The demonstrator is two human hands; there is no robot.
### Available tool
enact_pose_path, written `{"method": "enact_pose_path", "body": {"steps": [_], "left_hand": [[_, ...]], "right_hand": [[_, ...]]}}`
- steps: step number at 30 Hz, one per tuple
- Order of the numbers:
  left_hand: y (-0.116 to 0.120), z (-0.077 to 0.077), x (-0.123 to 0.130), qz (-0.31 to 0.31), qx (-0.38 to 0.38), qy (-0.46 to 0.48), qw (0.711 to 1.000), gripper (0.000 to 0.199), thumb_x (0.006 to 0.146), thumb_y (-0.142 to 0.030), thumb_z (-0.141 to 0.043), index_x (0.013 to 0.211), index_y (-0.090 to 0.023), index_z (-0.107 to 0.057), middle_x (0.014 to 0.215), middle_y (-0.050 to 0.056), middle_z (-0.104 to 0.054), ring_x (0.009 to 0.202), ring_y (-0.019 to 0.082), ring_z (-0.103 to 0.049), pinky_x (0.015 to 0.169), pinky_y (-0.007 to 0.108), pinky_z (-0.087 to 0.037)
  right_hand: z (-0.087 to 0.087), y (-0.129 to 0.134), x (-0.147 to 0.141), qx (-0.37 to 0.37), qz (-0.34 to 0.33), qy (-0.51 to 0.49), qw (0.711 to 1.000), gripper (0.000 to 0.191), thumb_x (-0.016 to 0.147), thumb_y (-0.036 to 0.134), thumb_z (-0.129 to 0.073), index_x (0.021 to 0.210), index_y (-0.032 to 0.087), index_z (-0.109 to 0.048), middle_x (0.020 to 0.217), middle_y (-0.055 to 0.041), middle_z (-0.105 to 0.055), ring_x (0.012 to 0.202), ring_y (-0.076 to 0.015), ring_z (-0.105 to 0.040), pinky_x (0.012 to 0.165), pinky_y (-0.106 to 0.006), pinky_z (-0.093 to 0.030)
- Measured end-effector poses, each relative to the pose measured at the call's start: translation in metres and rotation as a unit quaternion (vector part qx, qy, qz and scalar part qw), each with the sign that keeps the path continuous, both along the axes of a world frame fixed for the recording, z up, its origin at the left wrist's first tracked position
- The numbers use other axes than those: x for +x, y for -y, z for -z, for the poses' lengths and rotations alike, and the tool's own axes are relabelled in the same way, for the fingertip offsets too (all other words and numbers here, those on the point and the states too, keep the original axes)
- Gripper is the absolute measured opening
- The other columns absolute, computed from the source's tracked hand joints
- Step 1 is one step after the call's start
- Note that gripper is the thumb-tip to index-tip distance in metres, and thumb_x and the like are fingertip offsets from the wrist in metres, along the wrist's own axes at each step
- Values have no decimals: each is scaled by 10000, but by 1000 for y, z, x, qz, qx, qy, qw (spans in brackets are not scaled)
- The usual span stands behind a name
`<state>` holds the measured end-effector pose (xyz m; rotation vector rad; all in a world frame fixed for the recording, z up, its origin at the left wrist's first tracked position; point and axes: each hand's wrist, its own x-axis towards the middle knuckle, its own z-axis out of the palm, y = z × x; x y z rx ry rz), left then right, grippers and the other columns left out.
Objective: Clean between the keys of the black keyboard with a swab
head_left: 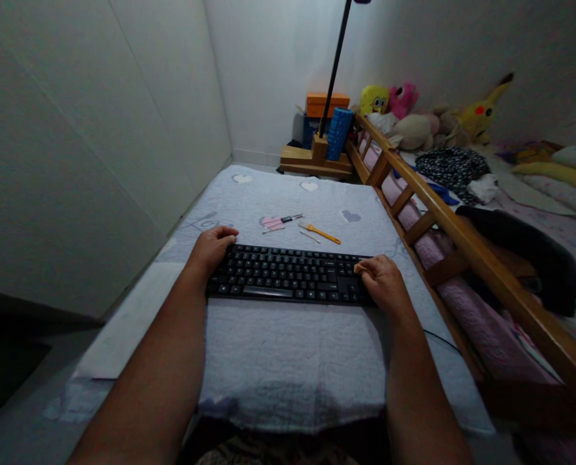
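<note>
A black computer keyboard [288,274] lies flat on the quilted cloth. My left hand [213,248] is closed on its upper left end, with the thumb and fingers at the edge. Over the number keys at the other end, my right hand [382,281] pinches a small tan piece [360,266] that looks like folded cloth. The fingers hide part of it. Beyond the keyboard lie a yellow-handled brush [321,233], a thin pale stick [310,237] and a slim tool with a black middle [288,219]. Another thin stick [274,230] is beside that tool.
A light quilted cloth [292,355] with heart patterns covers the surface. Along the right runs a wooden bed rail [443,213]. A black cable [442,340] trails right. At the back stand a lamp pole [336,64] and a blue foam roller [339,134].
</note>
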<state>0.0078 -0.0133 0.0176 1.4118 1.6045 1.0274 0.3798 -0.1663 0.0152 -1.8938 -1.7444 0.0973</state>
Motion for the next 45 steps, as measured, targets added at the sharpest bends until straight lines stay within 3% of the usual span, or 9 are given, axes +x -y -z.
{"method": "enact_pose_path", "body": {"steps": [7,17,29,37,45], "left_hand": [[1,-1,1,-3,-2,-8,1000,209,603,-281,-684,790,-197,-725,787,32,-699,821,243,-617,795,355,-478],[1,0,0,0,-4,3,1000,194,605,-276,-689,781,-201,-724,797,31,-702,828,241,-624,839,361,-476],[-2,8,-3,7,0,0,1000,230,606,-305,-688,808,-204,-731,779,28,-696,802,240,-616,811,362,-478],[-1,6,-2,8,3,-7,1000,220,612,-297,-689,803,-198,-735,775,28,-688,799,234,-617,814,357,-478],[0,5,-2,9,3,-8,1000,231,604,-304,-684,806,-202,-732,804,34,-704,814,238,-620,825,356,-473]], "right_hand": [[-4,6,-4,7,-23,-34,999,167,776,167,-546,752,219,-703,821,-48,-640,859,-224,-591,801,-349,-436],[3,-4,-3,33,29,-26,999,203,858,239,-555,863,218,-757,864,-77,-638,888,-252,-581,847,-388,-437],[-4,9,-5,14,-4,-53,999,198,778,170,-543,759,223,-733,833,-59,-658,869,-235,-602,810,-368,-448],[-8,18,-10,4,-28,-115,993,173,840,238,-578,807,229,-747,865,-51,-647,871,-223,-613,786,-354,-465],[-12,30,-18,-34,-54,-105,992,173,879,236,-581,853,223,-752,870,-59,-639,892,-225,-608,775,-348,-467]]}}
